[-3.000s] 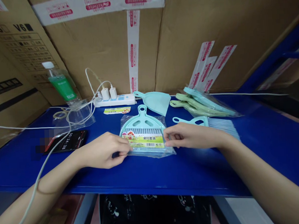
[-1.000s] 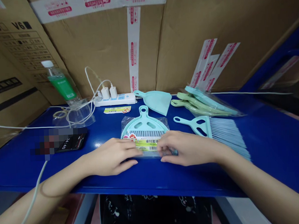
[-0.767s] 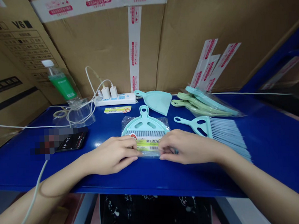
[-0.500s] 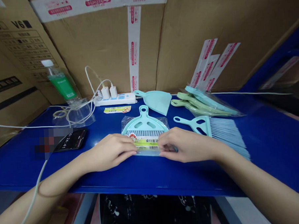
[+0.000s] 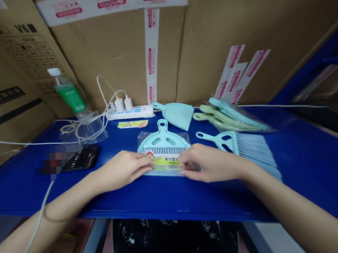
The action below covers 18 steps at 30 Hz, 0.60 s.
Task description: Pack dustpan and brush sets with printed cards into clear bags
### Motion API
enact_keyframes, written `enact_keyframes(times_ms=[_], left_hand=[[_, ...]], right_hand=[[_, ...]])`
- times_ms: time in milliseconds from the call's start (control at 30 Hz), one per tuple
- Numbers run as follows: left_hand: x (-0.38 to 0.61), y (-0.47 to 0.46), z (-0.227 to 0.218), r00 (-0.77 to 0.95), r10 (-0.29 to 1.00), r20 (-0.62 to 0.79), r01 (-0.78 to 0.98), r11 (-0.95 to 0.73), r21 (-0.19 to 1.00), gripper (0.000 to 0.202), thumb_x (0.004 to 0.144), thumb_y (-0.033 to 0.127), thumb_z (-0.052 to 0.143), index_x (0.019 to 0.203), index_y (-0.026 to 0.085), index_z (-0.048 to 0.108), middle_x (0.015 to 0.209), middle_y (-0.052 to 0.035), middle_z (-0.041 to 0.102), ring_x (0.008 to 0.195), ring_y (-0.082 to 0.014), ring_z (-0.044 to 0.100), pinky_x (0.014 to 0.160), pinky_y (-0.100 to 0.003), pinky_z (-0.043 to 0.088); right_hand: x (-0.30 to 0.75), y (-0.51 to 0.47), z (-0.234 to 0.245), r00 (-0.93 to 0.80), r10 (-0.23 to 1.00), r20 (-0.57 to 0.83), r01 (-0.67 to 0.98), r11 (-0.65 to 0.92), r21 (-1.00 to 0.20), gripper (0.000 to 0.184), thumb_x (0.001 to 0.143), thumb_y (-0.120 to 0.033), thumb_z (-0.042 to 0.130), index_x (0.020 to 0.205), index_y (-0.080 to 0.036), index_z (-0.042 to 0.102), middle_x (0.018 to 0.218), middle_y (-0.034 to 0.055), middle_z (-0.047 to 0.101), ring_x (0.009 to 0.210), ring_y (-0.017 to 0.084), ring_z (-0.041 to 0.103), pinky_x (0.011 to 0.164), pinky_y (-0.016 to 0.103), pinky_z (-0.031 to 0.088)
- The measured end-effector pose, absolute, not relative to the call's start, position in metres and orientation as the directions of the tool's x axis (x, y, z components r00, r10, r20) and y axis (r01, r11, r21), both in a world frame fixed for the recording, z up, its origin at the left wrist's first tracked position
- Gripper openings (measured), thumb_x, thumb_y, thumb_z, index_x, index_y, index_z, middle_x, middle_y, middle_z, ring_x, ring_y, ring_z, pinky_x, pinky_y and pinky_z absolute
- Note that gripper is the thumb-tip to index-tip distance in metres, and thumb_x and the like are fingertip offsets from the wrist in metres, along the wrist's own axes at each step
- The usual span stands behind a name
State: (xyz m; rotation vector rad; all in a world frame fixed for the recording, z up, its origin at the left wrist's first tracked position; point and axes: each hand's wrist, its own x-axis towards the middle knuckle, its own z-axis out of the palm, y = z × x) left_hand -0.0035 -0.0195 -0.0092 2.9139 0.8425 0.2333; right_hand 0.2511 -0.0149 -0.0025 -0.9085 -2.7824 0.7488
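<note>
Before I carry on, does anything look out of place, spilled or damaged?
No spill or damage shows. The white cable looks untidy, lying in loose loops across a clear plastic bag. A printed label also seems stray: it lies loose on the blue table beyond the bagged dustpan set.

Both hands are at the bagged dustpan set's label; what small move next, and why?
Probably slide the right hand outward while the left hand steadies the label: the right hand hides the label's right end, so whether it lies flat there cannot be checked.
</note>
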Motion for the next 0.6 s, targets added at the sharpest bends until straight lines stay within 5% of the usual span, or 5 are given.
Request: enact_keyframes(times_ms=[267, 600], left_hand=[[-0.0088, -0.0157, -0.0043, 0.811, 0.572, 0.121, 0.545, -0.815, 0.199, 0.008, 0.088, 0.021, 0.056, 0.093, 0.018, 0.061, 0.082, -0.0019, 0.063, 0.076, -0.0157, 0.06, 0.066, -0.025, 0.045], [-0.0063, -0.014, -0.0053, 0.751, 0.655, 0.087, 0.635, -0.752, 0.178, 0.016, 0.091, 0.024, 0.047, 0.09, 0.018, 0.062, 0.077, -0.0016, 0.057, 0.072, -0.0157, 0.056, 0.064, -0.025, 0.044]], right_hand=[[0.2513, -0.0145, -0.002, -0.815, 0.578, -0.041, 0.515, 0.691, -0.507, 0.022, 0.077, -0.015, 0.052, 0.059, -0.02, 0.041, 0.057, -0.004, 0.049, 0.051, 0.009, 0.044, 0.054, 0.024, 0.034], [0.2556, -0.0133, -0.0011, -0.795, 0.604, 0.053, 0.489, 0.69, -0.534, 0.02, 0.084, -0.022, 0.052, 0.064, -0.018, 0.055, 0.069, 0.0003, 0.053, 0.064, 0.012, 0.049, 0.063, 0.027, 0.037]])
